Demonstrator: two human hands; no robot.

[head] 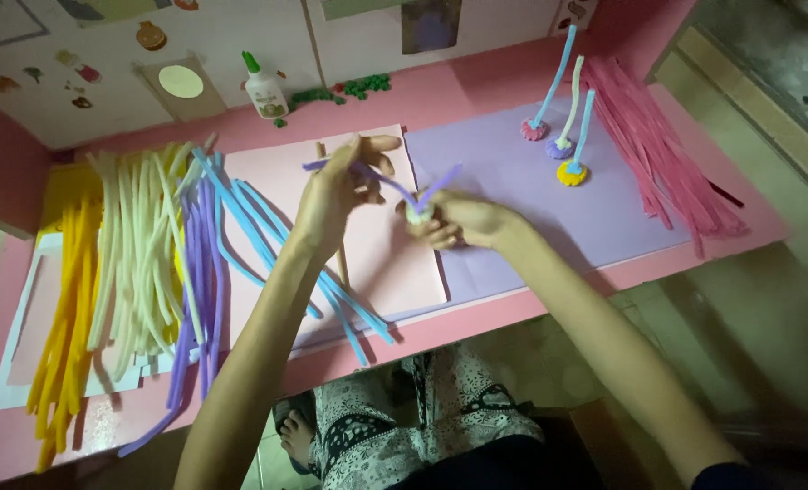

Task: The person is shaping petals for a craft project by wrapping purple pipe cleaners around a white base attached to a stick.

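My left hand (336, 186) pinches one end of a purple pipe cleaner (381, 180) above the pink paper sheet (381, 259). My right hand (463, 220) grips a small white coiled piece (419, 216) where the purple pipe cleaner bends into a V, its other end sticking up to the right. Both hands hover over the seam between the pink sheet and the lilac paper sheet (513, 209).
Loose pipe cleaners lie in piles: yellow (63, 299), white (136, 254), purple and blue (240, 236) at left, pink (658, 145) at right. Three finished coiled flowers with stems (563, 136) stand on the lilac sheet. A glue bottle (265, 89) stands at the back. The pink desk's front edge (476, 322) is near my knees.
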